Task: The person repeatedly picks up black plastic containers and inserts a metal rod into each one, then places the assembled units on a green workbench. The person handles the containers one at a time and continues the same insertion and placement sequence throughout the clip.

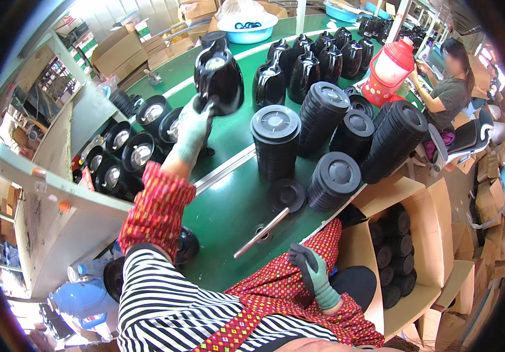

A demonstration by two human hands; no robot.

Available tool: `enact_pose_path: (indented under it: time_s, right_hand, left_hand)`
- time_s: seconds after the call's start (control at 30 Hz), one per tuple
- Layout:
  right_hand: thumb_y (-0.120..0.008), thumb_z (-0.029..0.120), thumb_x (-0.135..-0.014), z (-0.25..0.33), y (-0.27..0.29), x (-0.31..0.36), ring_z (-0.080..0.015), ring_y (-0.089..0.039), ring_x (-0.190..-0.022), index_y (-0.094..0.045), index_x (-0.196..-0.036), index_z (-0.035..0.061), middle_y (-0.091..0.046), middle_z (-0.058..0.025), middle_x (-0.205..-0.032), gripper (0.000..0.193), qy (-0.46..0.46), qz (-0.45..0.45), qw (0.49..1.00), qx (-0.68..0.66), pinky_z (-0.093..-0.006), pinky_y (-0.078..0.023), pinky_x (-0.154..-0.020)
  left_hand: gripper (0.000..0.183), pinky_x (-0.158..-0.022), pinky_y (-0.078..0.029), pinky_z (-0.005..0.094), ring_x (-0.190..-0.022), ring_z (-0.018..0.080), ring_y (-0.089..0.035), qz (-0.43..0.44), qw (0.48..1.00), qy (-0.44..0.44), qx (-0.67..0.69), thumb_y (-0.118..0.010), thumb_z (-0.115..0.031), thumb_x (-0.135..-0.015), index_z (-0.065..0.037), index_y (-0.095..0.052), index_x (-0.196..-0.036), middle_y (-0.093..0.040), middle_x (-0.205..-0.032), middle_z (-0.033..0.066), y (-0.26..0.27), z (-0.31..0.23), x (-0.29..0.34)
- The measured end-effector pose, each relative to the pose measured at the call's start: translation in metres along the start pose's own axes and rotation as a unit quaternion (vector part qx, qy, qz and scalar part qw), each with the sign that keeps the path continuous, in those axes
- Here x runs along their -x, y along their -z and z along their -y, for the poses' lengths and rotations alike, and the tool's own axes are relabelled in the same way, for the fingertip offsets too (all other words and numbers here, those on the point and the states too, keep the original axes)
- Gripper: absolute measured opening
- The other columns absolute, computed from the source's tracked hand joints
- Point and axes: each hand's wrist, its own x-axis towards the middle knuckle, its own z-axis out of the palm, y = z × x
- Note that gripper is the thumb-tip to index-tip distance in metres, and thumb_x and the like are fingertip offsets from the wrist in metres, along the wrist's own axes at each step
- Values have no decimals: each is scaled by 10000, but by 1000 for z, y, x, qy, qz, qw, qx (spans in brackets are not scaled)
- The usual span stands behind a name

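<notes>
My left hand [195, 130], in a pale green and grey work glove, reaches forward over the green table. Its fingers are closed on the lower part of a glossy black jug [219, 85], which is upright with a spout at the top. My right hand [313, 271], gloved with dark fingertips, is over my lap with its fingers curled; nothing shows in it. Between the hands, a metal rod [261, 233] stands out from the table, near a round black lid [286, 196]. Tall stacks of black lids [275, 141] stand ahead.
Several black jugs [304, 76] stand in rows behind the stacks. Black bowl-like parts [138, 151] lie at the left. A cardboard box [430, 220] of black cylindrical parts is at my right. Beyond are a red bucket [387, 73], a blue basin [246, 30] and a seated person [455, 88].
</notes>
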Motion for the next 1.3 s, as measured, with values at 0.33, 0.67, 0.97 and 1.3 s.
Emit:
enact_pose_path:
  time_s: [0.33,0.67,0.97,1.3]
  right_hand:
    - [-577,66,-1056,9,10,-10,-206,-708,-1081,-597,-1377,-83,-709,-165,-1225,355,29,38,997,68,-335,-577,-959]
    - [-571,135,-1078,4,7,-11,-219,-708,-1061,-608,-1347,-95,-699,-166,-1212,356,5,9,1000,-27,-354,-607,-930]
    - [-607,249,-1087,-1,4,-13,-184,-691,-1016,-605,-1349,-72,-699,-138,-1207,414,-29,-3,996,-89,-328,-598,-890]
    - [-705,241,-1029,130,-6,-50,-144,-624,-1149,-517,-1494,10,-631,-70,-1352,552,104,49,991,66,-290,-533,-919]
  left_hand:
    - [469,-679,-590,367,-776,217,-758,-39,970,149,189,-780,-379,-924,30,-726,-1146,-776,-955,139,-163,195,-169]
    - [1027,-1153,-424,497,-1420,460,-467,80,965,-28,-250,-791,-533,-839,-16,-313,-1586,-393,-1563,318,-85,3,-21]
    - [706,-958,-561,432,-1157,391,-685,83,887,35,-452,-795,-375,-851,-21,-544,-1408,-557,-1484,245,59,48,55]
    - [448,-803,-589,423,-972,380,-722,182,918,-269,-230,-832,-122,-722,-51,-668,-1133,-667,-1332,166,110,-96,147]
